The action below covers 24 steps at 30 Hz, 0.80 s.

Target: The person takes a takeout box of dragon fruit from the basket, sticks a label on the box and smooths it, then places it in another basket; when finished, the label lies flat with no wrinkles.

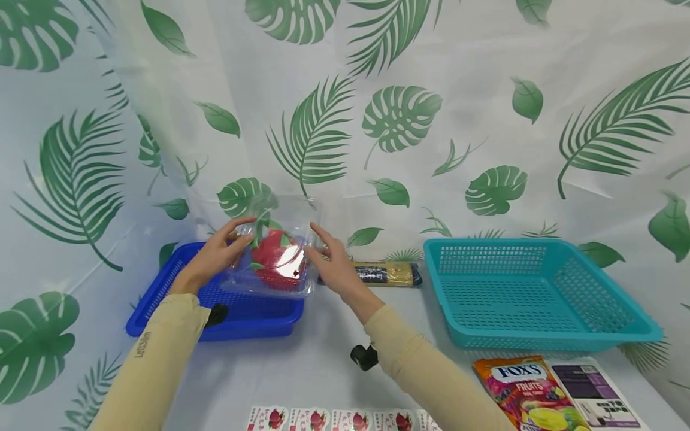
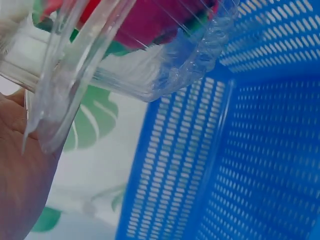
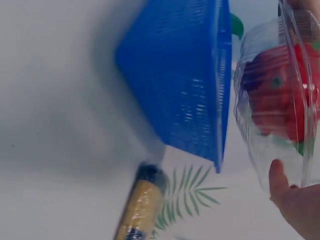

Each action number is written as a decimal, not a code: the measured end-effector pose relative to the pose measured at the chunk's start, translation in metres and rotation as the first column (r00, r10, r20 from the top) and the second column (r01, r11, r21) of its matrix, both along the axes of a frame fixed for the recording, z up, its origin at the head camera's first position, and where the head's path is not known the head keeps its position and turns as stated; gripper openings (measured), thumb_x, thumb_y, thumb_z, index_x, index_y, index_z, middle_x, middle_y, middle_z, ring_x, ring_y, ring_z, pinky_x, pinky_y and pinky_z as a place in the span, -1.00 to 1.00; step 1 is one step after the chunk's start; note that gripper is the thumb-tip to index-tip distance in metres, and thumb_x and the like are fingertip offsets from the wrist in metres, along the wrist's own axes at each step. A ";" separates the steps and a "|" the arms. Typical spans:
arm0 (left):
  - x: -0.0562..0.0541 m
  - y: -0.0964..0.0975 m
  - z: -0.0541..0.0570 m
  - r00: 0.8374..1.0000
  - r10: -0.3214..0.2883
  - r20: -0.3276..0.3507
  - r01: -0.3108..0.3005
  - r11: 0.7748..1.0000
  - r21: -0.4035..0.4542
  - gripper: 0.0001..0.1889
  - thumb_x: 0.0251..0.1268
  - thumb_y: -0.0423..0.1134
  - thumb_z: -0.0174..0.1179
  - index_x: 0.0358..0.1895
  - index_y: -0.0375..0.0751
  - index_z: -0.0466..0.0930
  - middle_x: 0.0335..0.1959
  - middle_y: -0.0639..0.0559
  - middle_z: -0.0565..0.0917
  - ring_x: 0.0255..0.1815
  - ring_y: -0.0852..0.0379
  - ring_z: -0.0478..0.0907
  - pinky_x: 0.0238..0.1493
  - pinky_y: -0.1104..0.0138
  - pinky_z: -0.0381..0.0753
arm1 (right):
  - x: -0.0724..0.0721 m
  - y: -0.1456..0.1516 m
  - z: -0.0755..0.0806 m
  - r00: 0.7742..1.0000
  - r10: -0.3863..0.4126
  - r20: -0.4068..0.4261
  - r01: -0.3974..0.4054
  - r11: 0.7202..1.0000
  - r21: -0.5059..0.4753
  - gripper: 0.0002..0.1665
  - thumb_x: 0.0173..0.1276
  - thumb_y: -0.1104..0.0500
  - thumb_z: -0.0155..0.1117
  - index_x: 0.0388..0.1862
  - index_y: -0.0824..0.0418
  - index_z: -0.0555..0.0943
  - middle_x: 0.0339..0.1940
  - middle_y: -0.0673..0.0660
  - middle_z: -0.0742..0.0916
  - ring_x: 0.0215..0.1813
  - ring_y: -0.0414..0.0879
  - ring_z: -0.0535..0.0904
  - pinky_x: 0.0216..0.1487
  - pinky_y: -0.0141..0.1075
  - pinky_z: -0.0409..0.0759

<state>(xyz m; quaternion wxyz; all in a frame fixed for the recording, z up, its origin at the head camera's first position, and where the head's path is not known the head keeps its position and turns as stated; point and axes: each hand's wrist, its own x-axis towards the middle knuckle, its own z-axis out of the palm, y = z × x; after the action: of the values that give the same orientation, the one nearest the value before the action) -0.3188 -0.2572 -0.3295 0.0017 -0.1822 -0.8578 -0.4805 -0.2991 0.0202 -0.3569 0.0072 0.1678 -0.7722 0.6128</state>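
Note:
Both hands hold a clear plastic clamshell box (image 1: 239,283) between them, tilted, over the blue basket (image 1: 269,328). Red contents with green leaf-like parts (image 1: 275,254) show through its walls; what kind they are is unclear. My left hand (image 1: 207,260) grips the box's left side, thumb on the near face. On the opposite side, my right hand (image 1: 339,272) has thumb and fingers at the edge. In the left wrist view, the clear rim (image 2: 82,75) runs close by the palm. The right wrist view shows the right thumb (image 3: 277,177) against the wall of the box.
Behind the right hand lies a packet of spaghetti (image 1: 396,275). A teal basket (image 1: 539,341) stands to the right, with a Fox's candy bag (image 1: 525,389) and a white-and-purple package (image 1: 595,392) before it. Printed labels (image 1: 318,419) line the front edge. A leaf-patterned sheet (image 1: 474,120) hangs behind.

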 end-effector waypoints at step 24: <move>0.018 0.091 -0.004 0.997 -0.056 0.058 0.057 0.998 -0.013 -0.46 0.51 0.08 -0.01 0.47 0.22 0.14 -0.13 -0.20 0.46 -0.25 -0.07 0.40 -0.31 0.20 0.54 | 0.008 0.054 0.013 0.965 -0.260 0.039 0.251 0.956 0.152 -0.44 0.46 -0.08 0.13 0.42 -0.19 0.37 0.32 0.28 0.31 0.27 0.18 0.31 0.12 0.14 0.51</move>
<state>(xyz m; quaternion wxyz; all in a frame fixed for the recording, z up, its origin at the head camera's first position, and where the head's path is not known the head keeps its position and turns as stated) -0.3007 -0.1666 -0.3332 -0.0381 -0.1923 -0.8556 -0.4792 -0.2909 0.0739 -0.3442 0.0513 0.0484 -0.8300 0.5532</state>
